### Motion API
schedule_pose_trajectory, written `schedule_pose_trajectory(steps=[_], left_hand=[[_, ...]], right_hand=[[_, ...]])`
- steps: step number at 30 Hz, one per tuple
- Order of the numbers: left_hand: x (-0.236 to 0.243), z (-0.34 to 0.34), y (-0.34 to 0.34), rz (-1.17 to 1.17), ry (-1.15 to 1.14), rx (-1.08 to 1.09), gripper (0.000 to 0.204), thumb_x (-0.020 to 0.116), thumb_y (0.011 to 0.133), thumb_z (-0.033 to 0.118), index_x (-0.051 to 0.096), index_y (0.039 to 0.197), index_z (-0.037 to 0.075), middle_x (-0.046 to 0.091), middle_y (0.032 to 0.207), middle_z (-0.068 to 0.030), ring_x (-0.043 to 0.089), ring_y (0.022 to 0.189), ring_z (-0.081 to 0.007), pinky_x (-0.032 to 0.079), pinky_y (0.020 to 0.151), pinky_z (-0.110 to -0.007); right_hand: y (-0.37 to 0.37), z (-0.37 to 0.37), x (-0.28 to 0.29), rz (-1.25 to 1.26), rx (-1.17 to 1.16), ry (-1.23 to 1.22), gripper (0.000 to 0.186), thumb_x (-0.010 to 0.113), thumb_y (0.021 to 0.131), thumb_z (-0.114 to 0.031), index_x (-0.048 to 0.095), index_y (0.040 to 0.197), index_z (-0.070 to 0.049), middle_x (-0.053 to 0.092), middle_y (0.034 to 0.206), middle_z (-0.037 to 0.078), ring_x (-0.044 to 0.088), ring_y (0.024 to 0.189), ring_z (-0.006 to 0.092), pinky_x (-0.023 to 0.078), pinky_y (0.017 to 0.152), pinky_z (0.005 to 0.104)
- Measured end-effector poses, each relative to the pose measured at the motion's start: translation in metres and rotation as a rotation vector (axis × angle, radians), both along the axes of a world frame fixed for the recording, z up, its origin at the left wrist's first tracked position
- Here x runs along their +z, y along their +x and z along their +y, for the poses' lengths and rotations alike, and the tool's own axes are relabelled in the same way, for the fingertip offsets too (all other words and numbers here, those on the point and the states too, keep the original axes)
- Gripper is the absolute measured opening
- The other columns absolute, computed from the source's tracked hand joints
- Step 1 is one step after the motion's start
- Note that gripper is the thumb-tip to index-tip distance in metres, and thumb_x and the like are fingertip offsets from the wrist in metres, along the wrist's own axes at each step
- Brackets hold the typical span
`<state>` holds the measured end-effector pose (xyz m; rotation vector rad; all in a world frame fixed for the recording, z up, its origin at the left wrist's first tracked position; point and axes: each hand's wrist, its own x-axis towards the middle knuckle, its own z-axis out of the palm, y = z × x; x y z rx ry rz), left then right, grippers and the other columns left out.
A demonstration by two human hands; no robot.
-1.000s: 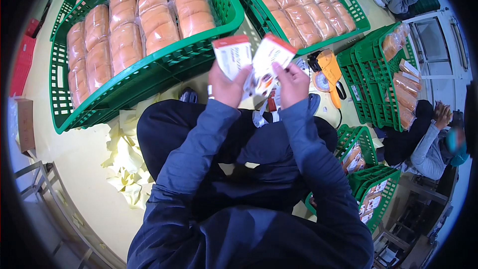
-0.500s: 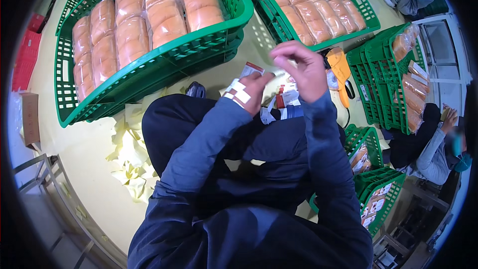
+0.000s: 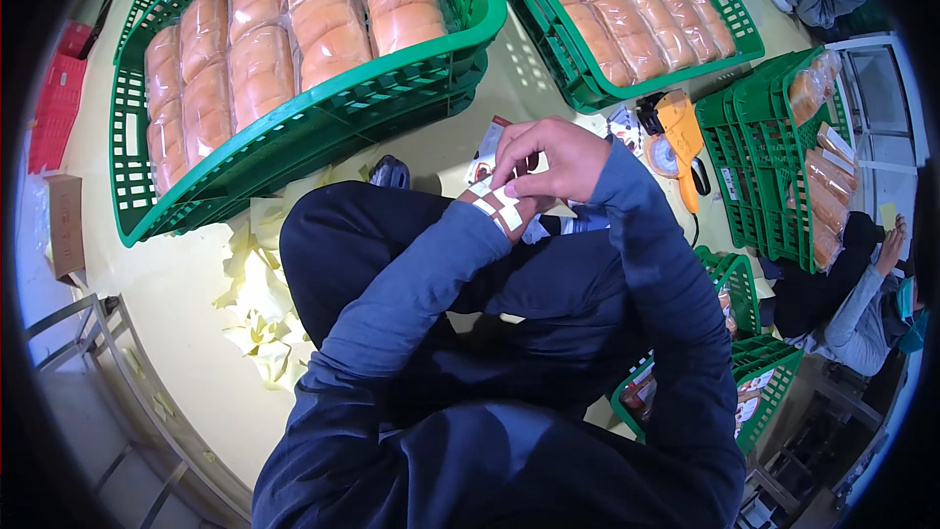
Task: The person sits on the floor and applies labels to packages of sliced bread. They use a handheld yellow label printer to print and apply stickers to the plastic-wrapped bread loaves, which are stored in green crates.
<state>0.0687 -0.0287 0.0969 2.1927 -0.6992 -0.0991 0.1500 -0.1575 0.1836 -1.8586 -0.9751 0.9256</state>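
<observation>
My left hand [image 3: 521, 204] is held over my lap, with several small white stickers [image 3: 487, 198] stuck in a patchy row across its back and wrist. My right hand [image 3: 563, 157] reaches over it, thumb and fingertips pinched together at the stickers' edge. The fingers of my left hand are hidden behind the right one. Just beyond both hands, a printed card or packet [image 3: 484, 155] in white and brown lies on the floor. To the right is an orange hand-held label gun [image 3: 678, 127] with a round roll at its side.
Green crates [image 3: 323, 127] of wrapped bread loaves [image 3: 262, 73] stand ahead left, with another such crate [image 3: 636, 88] ahead right. More crates [image 3: 749, 171] are stacked at the right, near a seated person [image 3: 857, 333]. Crumpled yellowish paper [image 3: 262, 304] lies left of my knee.
My right hand has come down and left from its raised position onto the back of my left hand. The view has shifted slightly.
</observation>
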Motion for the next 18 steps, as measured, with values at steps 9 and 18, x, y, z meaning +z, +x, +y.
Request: schedule_pose_trajectory(steps=[9, 18], left_hand=[[0.011, 0.009, 0.013, 0.274, -0.262, 0.166, 0.03, 0.055, 0.087, 0.013, 0.053, 0.114, 0.001, 0.061, 0.089, -0.0158, 0.063, 0.08, -0.0261, 0.05, 0.072, -0.036], [0.082, 0.023, 0.021, 1.157, -1.391, 0.22, 0.057, 0.025, 0.097, 0.047, 0.042, 0.125, 0.0, 0.059, 0.105, -0.0175, 0.065, 0.087, -0.0239, 0.057, 0.074, -0.034]], right_hand=[[0.007, -0.017, 0.024, 0.088, -0.6, 0.427, 0.009, 0.067, 0.074, -0.007, 0.063, 0.08, -0.002, 0.058, 0.099, 0.012, 0.055, 0.093, 0.0217, 0.04, 0.087, 0.0318], [-0.01, -0.008, 0.025, -0.4, -0.484, 0.23, 0.009, 0.069, 0.072, -0.01, 0.063, 0.076, -0.006, 0.039, 0.139, 0.012, 0.03, 0.133, 0.0307, 0.021, 0.108, 0.0412]])
